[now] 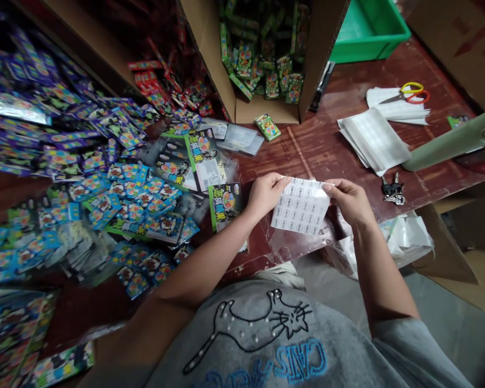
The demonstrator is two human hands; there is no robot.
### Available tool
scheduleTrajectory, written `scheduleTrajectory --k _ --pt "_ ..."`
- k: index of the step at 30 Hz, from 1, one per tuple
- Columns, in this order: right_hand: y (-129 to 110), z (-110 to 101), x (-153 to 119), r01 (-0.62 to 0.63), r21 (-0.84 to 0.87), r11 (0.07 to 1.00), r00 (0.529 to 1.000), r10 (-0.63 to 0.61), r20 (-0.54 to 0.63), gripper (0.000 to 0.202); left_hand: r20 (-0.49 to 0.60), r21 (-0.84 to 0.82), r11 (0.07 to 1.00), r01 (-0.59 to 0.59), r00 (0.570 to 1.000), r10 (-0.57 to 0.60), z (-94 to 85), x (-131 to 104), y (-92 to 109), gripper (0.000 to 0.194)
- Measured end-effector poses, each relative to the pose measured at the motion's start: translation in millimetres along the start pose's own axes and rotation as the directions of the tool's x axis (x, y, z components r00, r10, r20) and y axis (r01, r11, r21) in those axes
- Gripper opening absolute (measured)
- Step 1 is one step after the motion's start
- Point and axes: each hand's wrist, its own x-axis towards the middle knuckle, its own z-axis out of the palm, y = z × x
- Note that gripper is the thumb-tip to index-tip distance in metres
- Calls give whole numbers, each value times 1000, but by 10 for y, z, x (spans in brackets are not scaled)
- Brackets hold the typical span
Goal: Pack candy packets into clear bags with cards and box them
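A white sheet of round printed stickers [301,207] is held up over the table's front edge. My left hand [267,195] pinches its upper left corner between thumb and fingers. At the upper right corner, my right hand [350,199] grips the sheet in the same way. Clear plastic [295,242] lies below the sheet at the table edge. Left of my left hand is a black and green printed package [225,205]. A small green packet [268,126] lies by itself beyond the hands.
Blue packets [129,202] and purple packets [76,129] are piled left. Cardboard boxes hold red packets [157,86] and green packets [270,75]. Right are a green bin [372,46], scissors [408,94], a white sheet stack [375,140], keys [393,188] and a pale green bar [456,143].
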Motion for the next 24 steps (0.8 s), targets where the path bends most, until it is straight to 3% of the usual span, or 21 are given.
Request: scheduleTrajectory --k 5,7,9,11,13,15,17,19,21,24 --pt "89 -85 59 25 -92 995 997 -31 -67 47 15 28 1000 4 1000 -5 115 47 35 23" --pt "102 -149 83 33 -177 984 994 -51 -100 48 7 161 987 -18 1000 17 142 24 112 19" --pt "117 -231 118 45 -280 959 987 -85 -133 48 -7 400 910 -113 992 126 172 -62 190 17" --pt "141 -308 169 55 -391 919 982 -121 -145 50 126 629 723 -287 955 269 232 -201 231 23" --pt "166 -359 219 56 -500 864 981 -141 -135 53 362 710 525 -469 883 298 326 -348 228 17" --pt "170 -375 245 44 -595 802 980 -150 -130 56 504 705 435 -560 827 250 420 -454 211 21" --pt "128 -359 244 47 -696 716 973 -189 -129 65 528 708 431 -560 825 204 458 -498 224 25" --pt "31 -310 242 95 -791 604 950 -292 -108 82 535 695 477 -538 830 158 389 -483 289 24" --pt "-108 -210 289 220 -845 487 902 -432 -14 92 520 677 530 -511 841 148 183 -419 389 26" --pt "-345 81 531 546 -784 296 760 -568 315 81 375 725 537 -430 902 215 -375 -229 526 32"
